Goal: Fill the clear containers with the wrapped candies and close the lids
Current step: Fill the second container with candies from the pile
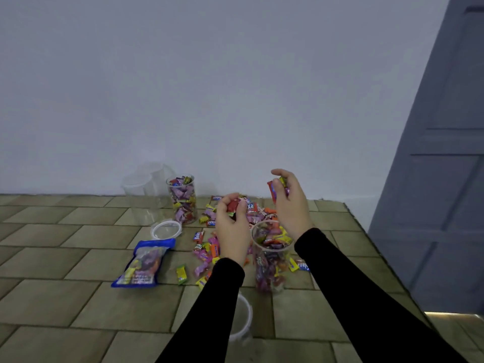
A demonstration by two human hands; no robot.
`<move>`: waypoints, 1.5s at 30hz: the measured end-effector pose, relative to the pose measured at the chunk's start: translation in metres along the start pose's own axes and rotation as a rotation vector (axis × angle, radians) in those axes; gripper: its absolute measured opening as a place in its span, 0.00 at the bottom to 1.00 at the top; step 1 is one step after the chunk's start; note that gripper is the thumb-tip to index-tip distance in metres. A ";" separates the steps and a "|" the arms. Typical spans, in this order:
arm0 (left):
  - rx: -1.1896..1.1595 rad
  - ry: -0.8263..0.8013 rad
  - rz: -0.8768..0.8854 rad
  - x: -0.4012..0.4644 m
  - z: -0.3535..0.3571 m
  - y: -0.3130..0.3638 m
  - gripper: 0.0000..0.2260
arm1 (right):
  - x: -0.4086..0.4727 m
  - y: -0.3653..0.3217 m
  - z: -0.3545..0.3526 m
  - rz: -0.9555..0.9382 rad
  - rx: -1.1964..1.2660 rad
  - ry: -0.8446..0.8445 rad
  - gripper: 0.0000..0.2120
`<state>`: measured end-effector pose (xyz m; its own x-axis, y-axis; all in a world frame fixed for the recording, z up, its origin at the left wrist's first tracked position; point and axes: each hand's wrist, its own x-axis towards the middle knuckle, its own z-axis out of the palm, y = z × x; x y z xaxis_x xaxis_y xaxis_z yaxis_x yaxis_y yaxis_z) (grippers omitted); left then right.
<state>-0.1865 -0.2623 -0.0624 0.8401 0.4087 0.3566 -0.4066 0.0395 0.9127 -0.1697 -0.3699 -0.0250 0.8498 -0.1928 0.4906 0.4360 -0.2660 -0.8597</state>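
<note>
A clear container (pixel 271 268), nearly full of wrapped candies and with no lid on, stands between my two hands. My left hand (pixel 231 226) is shut on a fistful of candies just left of its rim. Above and behind the rim, my right hand (pixel 289 203) grips several candies, one in a red wrapper. Loose candies (pixel 207 254) lie scattered around the container. A second filled container (pixel 183 199) stands uncovered farther back. Behind it are two empty clear containers (pixel 142 195). One lid (pixel 166 229) lies flat; another lid (pixel 243 318) shows partly under my left forearm.
A blue candy bag (pixel 144 263) lies open to the left of the pile. The surface is a tile-patterned mat (pixel 65 284) against a white wall. Its right edge (pixel 379 247) drops off beside a grey door (pixel 445 179).
</note>
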 end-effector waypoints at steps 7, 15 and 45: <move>-0.110 -0.013 -0.050 -0.018 0.017 -0.001 0.06 | -0.015 0.001 -0.009 0.150 0.179 0.149 0.11; -0.130 -0.030 -0.028 -0.020 0.015 0.002 0.10 | -0.018 0.013 -0.002 0.274 0.320 0.281 0.09; -0.208 -0.286 -0.472 -0.034 0.015 -0.028 0.36 | -0.017 0.019 -0.007 0.292 0.383 0.187 0.08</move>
<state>-0.1986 -0.2910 -0.0973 0.9990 0.0427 -0.0132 -0.0025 0.3471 0.9378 -0.1780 -0.3786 -0.0485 0.9001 -0.3823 0.2090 0.2952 0.1823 -0.9379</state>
